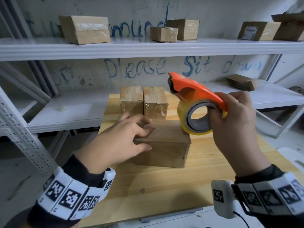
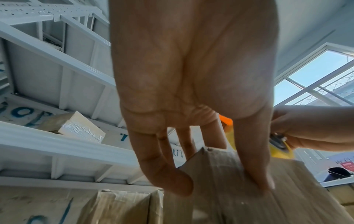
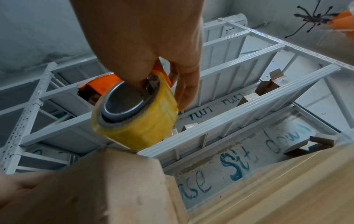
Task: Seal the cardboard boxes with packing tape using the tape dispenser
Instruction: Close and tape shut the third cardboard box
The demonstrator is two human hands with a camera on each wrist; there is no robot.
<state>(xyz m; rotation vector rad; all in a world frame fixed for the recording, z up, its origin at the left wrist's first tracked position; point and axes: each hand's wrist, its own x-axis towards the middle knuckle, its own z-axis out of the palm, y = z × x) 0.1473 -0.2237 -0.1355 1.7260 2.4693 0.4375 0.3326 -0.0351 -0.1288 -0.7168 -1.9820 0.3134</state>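
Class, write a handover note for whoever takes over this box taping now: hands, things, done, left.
Left hand holds the near brown cardboard box down, fingers on top, thumb on its front.
Right hand grips the orange tape dispenser, its yellow tape roll at the box's top right edge.
Done: two smaller taped boxes behind, on the wooden table.
Left: tape this box's top seam.

- white metal shelving (image 1: pixel 148 48) stands behind the wooden table (image 1: pixel 164 186).
- blue writing (image 1: pixel 134 68) on the wall reads "please sit down".
- a window (image 2: pixel 316 68) shows blue sky.
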